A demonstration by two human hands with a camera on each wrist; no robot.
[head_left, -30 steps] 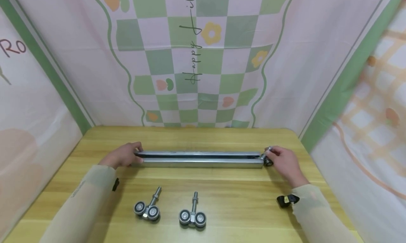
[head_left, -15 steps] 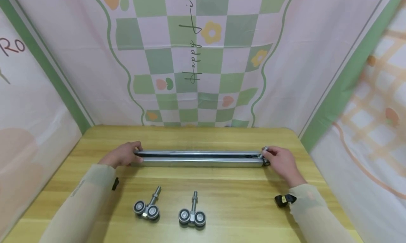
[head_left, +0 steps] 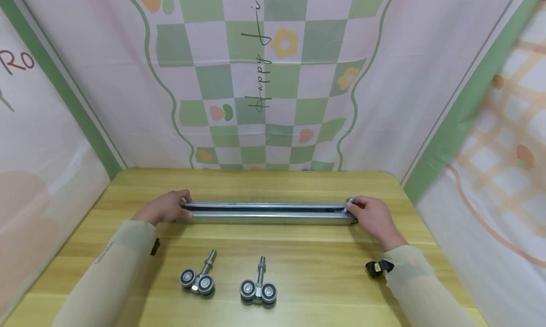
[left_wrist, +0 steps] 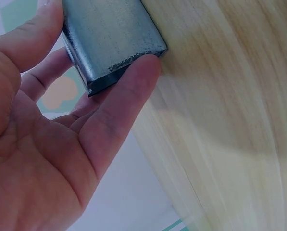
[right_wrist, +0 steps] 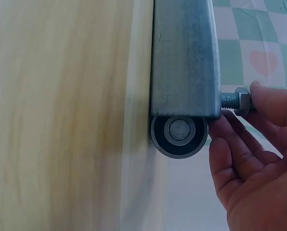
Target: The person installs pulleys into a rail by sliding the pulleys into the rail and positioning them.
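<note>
On the surface (head_left: 324, 270) lies a rail (head_left: 268, 218).
The left hand (head_left: 164, 208) grips its left end; the right hand (head_left: 376, 218) pinches the bolt (right_wrist: 230, 100) of a roller (right_wrist: 180, 137), partly inside the right end.

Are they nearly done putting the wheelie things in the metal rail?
Not yet! Done: the rail lies slot-up, one end held by the left hand. In hand: the right hand pinches the bolt of one wheelie thing, only partly in, because a wheel sticks out. To do, probably: sliding it further, then the slanted loose one and the straight loose one.
</note>
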